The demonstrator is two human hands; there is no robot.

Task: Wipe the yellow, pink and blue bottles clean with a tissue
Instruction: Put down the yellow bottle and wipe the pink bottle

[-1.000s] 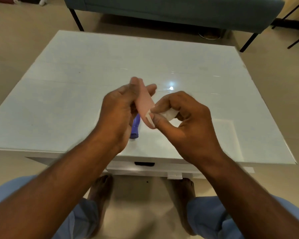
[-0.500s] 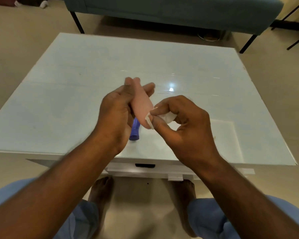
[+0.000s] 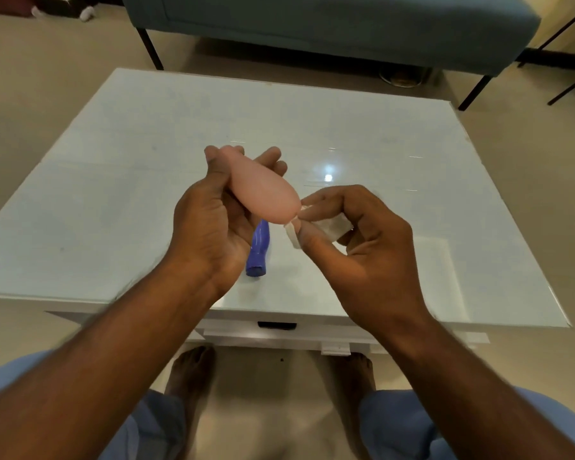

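Observation:
My left hand holds a pale pink bottle above the white table, its rounded end pointing to the right. My right hand pinches a folded white tissue right at that rounded end of the pink bottle. A blue bottle lies on the table just below my left hand, partly hidden by it, with its open end toward me. No yellow bottle is in view.
A teal bench on dark legs stands on the floor beyond the table's far edge. My knees and bare feet are below the table's near edge, where a drawer handle shows.
The tissue has slid along the pink bottle to its rounded end, and my right hand has moved slightly right. My left hand has tilted the bottle so more of it shows.

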